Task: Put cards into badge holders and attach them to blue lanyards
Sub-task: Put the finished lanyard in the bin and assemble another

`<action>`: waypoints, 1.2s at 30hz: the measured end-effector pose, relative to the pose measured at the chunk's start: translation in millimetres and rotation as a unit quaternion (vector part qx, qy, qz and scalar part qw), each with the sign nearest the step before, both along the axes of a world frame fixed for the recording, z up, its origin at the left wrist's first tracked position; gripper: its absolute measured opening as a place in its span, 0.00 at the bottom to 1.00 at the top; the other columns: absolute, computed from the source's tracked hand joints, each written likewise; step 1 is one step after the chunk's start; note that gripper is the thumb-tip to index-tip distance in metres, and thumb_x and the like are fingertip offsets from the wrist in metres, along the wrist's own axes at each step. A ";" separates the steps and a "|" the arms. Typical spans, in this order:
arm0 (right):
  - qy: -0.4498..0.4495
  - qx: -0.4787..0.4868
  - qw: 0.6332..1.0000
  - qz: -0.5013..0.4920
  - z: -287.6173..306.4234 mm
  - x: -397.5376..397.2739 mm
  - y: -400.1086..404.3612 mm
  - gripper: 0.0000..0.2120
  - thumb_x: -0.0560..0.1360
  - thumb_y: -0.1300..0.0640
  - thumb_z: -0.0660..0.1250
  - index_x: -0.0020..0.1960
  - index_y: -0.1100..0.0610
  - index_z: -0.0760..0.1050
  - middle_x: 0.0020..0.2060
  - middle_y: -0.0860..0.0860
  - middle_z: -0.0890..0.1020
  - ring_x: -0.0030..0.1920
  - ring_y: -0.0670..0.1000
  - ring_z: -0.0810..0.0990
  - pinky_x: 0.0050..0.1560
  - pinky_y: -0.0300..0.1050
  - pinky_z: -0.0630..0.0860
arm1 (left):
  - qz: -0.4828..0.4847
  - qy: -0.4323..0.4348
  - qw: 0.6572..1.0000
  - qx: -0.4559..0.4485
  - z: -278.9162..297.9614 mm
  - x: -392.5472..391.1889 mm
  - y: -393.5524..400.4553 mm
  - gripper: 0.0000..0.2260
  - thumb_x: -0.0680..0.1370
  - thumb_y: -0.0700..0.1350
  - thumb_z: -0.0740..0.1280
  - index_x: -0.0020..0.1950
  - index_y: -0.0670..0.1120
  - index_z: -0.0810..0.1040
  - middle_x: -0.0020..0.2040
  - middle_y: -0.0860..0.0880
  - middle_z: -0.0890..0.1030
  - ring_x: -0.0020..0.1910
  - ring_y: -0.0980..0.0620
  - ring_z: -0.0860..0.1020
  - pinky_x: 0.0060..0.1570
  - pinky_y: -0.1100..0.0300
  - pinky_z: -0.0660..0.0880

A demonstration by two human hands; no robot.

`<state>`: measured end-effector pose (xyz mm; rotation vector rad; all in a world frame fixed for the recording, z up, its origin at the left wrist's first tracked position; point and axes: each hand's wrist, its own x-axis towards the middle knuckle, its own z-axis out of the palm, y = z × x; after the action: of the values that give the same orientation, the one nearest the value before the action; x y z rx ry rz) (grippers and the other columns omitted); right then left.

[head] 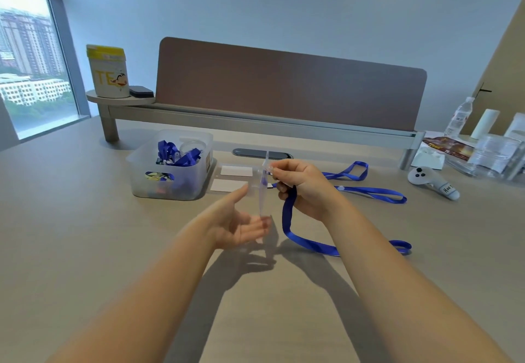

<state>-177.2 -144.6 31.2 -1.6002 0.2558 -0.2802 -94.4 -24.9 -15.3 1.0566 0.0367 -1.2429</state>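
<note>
Beige desk w/ divider (window left); right hand pinches badge holder, left hand spread wide.

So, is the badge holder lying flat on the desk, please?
No: the badge holder hangs upright, edge-on, pinched by the right hand above the desk.

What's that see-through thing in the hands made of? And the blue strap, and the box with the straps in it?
The badge holder looks like soft clear plastic: the table shows through it and it glints. The blue lanyard looks like woven fabric ribbon with a slight sheen, since it hangs limp and lies flat. The box seems to be frosted, stiff plastic: its contents show only hazily.
</note>
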 end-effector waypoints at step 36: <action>-0.139 0.379 0.834 -0.376 -45.2 -23.4 -102.1 0.11 0.78 0.61 0.56 0.39 0.61 0.71 0.29 0.53 0.79 0.33 0.48 0.76 0.34 0.40 0.75 | 0.353 -0.120 0.927 0.033 -19.0 23.2 -12.0 0.13 0.76 0.33 0.61 0.60 0.38 0.70 0.52 0.41 0.75 0.48 0.47 0.76 0.50 0.56 0.78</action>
<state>-200.6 -246.7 -14.0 -0.5920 0.6751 -0.8901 -71.2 -37.0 -34.3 1.1104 0.2516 -0.4589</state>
